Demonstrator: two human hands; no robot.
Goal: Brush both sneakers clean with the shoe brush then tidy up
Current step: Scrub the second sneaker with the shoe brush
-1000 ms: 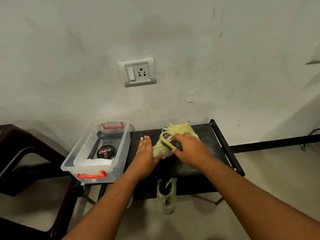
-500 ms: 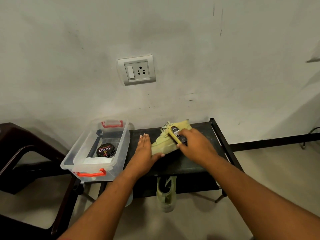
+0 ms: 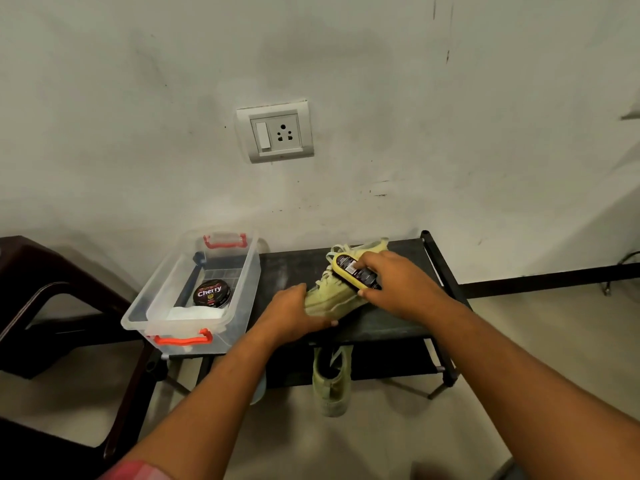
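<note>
A pale yellow-green sneaker (image 3: 332,292) lies on its side on the top shelf of a black rack (image 3: 398,327). My left hand (image 3: 294,313) holds its toe end, thumb curled under the sole edge. My right hand (image 3: 398,285) grips a yellow shoe brush (image 3: 349,268) with a dark label and presses it against the sneaker's laced upper. The second sneaker (image 3: 330,382) stands on the floor under the rack's front edge, heel toward me.
A clear plastic box (image 3: 166,306) with red handles sits at the rack's left end, holding a black Cherry polish tin (image 3: 212,293) and a white cloth (image 3: 194,311). A dark chair (image 3: 41,296) stands to the left. The wall with a socket (image 3: 275,131) is close behind.
My right hand has drawn the brush up along the sneaker toward the laces and back a little. My left hand has curled tighter round the toe.
</note>
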